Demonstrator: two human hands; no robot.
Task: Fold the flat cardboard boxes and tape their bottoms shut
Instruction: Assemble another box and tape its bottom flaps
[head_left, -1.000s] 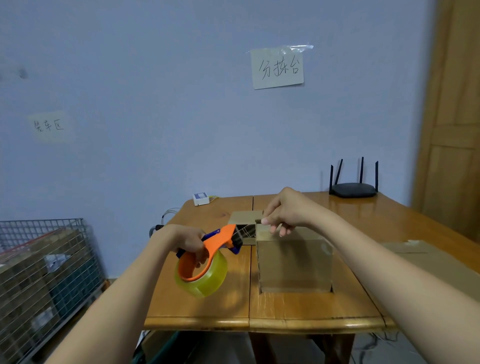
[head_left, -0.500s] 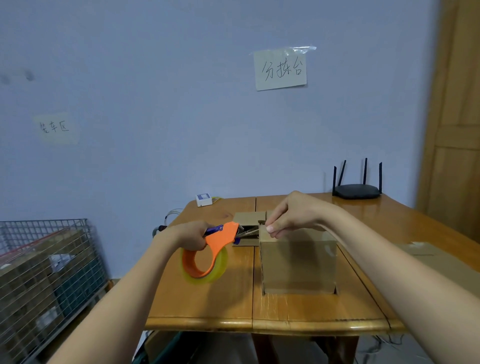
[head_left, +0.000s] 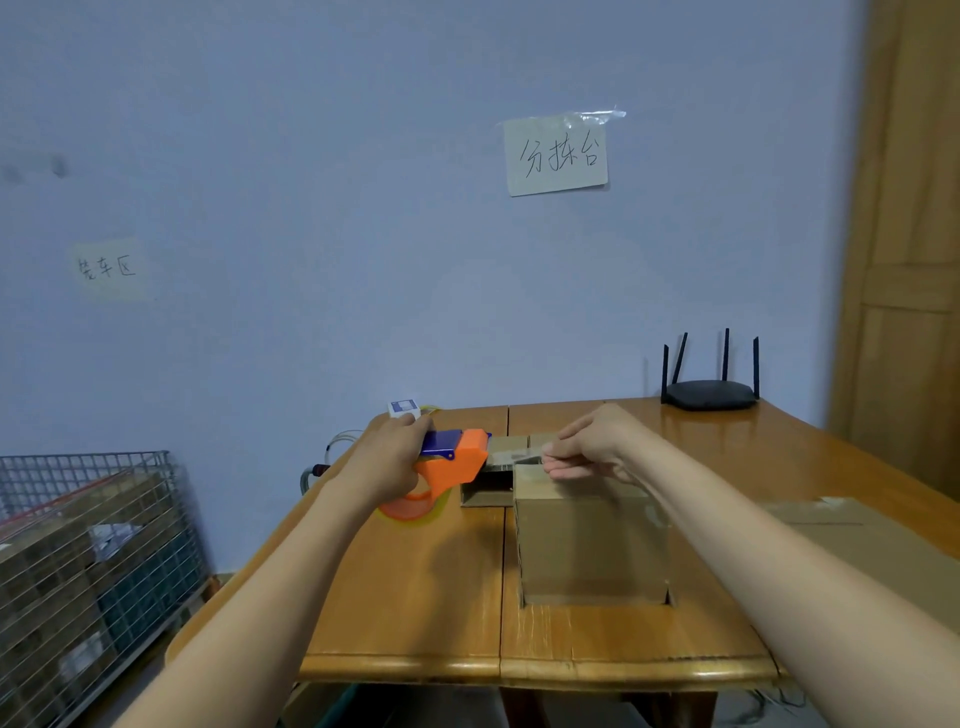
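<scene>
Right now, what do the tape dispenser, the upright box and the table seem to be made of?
Tape dispenser: likely moulded plastic, smooth orange body with a blue part, carrying a clear yellowish tape roll.
Upright box: brown cardboard, matte, with a cut edge at its base.
Table: seemingly wood, with visible grain and plank seams; its glossy reflections suggest varnish.

Showing soft, even indoor light, moderately dim, with a bluish cast over the wall. Casting a faint shadow on the table just below the left hand and its fingers. Reflecting a mild sheen off the tabletop beyond the right hand's fingertips, near the router. Bending straight lines at the edges, notably the door. Smearing slightly around both hands; softening the wire cage at far left.
</scene>
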